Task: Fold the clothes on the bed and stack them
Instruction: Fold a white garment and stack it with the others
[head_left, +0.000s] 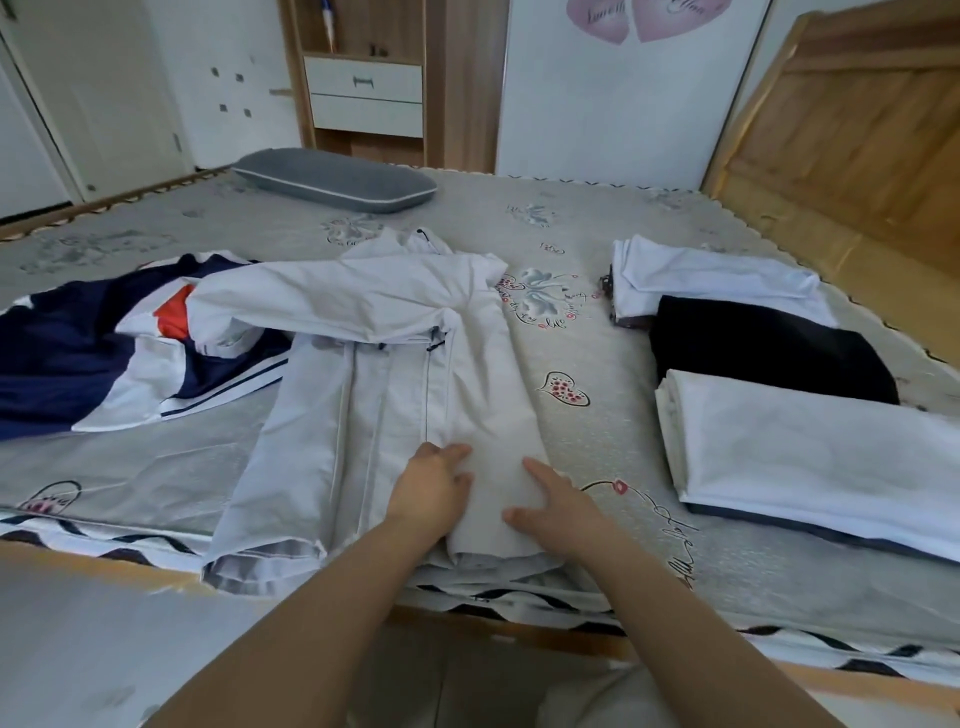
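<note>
1. A pale grey-white jacket (395, 374) lies lengthwise at the near middle of the bed (597, 322), partly folded, one sleeve laid across its upper part and its hem hanging over the near edge.
2. A navy, white and orange garment (104, 343) lies crumpled and unfolded to the left, its edge tucked under the jacket.
3. To the right sit folded pieces: a white one (810, 457) nearest, a black one (769, 348) behind it, another white one (711, 280) farthest.
</note>
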